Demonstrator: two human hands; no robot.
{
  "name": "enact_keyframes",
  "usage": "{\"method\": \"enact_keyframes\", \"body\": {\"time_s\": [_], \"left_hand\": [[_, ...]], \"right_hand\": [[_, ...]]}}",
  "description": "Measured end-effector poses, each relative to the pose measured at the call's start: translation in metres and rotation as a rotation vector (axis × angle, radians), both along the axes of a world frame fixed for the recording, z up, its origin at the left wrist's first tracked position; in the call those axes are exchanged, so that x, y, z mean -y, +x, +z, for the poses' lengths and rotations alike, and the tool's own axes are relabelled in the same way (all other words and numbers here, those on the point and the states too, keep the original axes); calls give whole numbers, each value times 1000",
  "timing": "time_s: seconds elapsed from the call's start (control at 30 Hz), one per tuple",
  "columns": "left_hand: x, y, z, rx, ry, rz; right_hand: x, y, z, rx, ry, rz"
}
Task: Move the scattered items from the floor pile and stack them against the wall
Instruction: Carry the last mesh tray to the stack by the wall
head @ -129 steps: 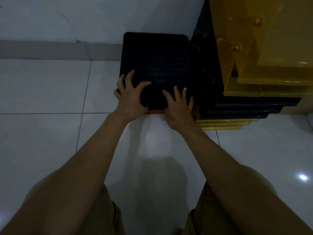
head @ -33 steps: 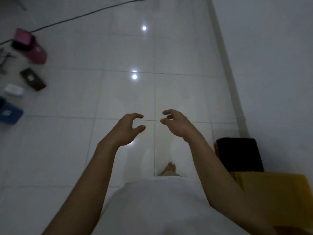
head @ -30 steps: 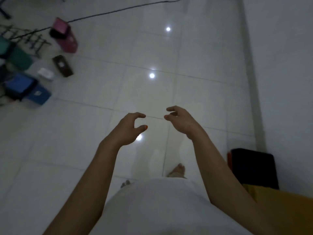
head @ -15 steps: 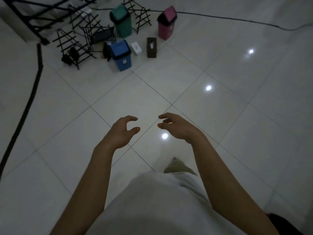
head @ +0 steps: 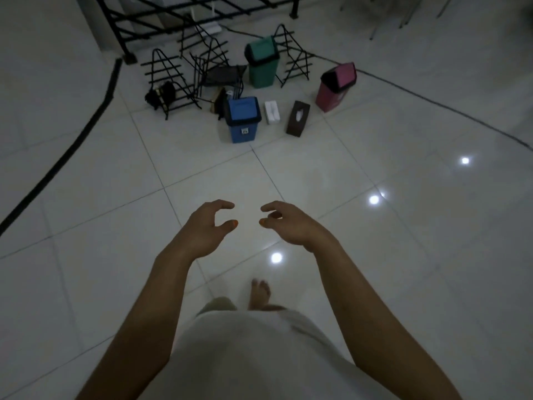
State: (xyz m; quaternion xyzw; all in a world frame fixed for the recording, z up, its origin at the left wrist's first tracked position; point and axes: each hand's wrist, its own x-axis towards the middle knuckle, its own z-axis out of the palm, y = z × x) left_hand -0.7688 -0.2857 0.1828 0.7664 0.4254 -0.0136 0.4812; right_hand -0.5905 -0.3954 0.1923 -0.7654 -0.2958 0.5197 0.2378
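Ahead, the floor pile (head: 245, 88) was seen well apart from both hands: blue bin (head: 242, 119), green bin (head: 262, 62), pink bin (head: 336, 86) and wire racks (head: 170, 82). Left hand (head: 206, 228) and right hand (head: 291, 225) were held loosely curled, nothing gripped, bare tile floor (head: 375, 140) between

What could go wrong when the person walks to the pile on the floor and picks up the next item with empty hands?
1. The black cable lies across the floor beside the pile; a bare foot might catch it.
2. The wire racks stand tangled close together, so lifting one may drag another or tip the green bin.
3. The glossy tile floor looks slippery and the room is dim.
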Motion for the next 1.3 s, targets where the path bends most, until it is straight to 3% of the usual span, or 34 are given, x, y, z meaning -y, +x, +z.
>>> {"method": "enact_keyframes", "body": {"time_s": [0.4, 0.83, 1.07, 1.3], "left_hand": [[-111, 91, -16, -32, 14, 145], [-329, 276, -23, -25, -12, -4], [-374, 379, -38, -28, -39, 43], [-391, 418, -54, -54, -119, 204]], "right_hand": [[-144, 122, -12, 1, 44, 76], [-316, 258, -22, 49, 41, -30], [-366, 355, -51, 29, -18, 10], [-421, 429, -55, 34, -35, 181]]}}
